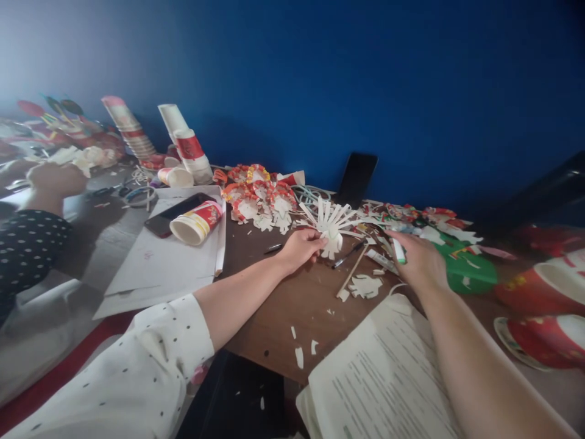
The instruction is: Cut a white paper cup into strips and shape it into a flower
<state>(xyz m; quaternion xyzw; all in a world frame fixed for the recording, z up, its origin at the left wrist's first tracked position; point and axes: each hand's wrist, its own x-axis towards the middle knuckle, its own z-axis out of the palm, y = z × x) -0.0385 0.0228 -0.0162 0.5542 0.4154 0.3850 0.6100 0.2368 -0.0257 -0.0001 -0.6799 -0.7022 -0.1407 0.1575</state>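
My left hand [304, 249] pinches the base of a paper cup cut into strips [331, 222], whose white strips fan outward above the table. To its right, my right hand [423, 259] is closed round a small white object with a green end [399, 251]; its kind is unclear. Beneath and between the hands lie a black pen [348, 254], a thin stick [351, 271], a white tube [382, 261] and a white paper cutout [364, 286].
Red-and-white cut cup pieces [260, 198] lie heaped at the back. A black phone [357, 177] leans on the blue wall. Stacked cups [185, 143] stand left, near another person's hand [57, 178]. A printed booklet [379, 372] lies in front, a green piece [470, 268] at right.
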